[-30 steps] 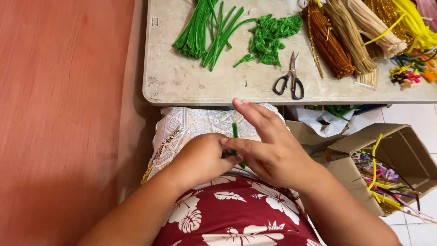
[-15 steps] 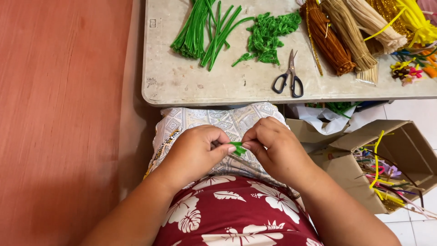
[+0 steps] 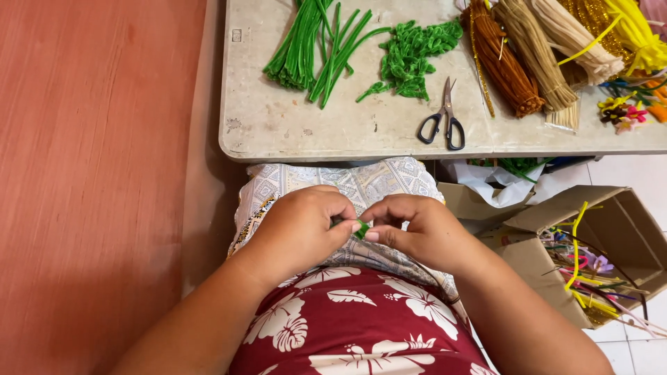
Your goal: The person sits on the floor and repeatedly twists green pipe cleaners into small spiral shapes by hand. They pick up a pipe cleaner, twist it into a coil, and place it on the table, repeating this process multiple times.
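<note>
Left hand [image 3: 299, 232] and right hand [image 3: 417, 232] pinch a small, fuzzy green pipe cleaner piece [image 3: 360, 228].

Counts of the things seen from the head camera.

Two hands are seen, the left hand [image 3: 299, 229] and the right hand [image 3: 420, 232], and one small green piece [image 3: 360, 228] is pinched between them. One worktop [image 3: 278, 125] is seen, and on it one pair of scissors [image 3: 442, 119], one sheaf of straight green stems [image 3: 306, 45], one heap of curled green bits [image 3: 413, 55] and three bundles of fuzzy stems are counted: one brown bundle [image 3: 501, 62], one tan bundle [image 3: 535, 55] and one cream bundle [image 3: 577, 42]. One open cardboard box [image 3: 535, 271] is seen below; the stems in it are too tangled to be counted.
</note>
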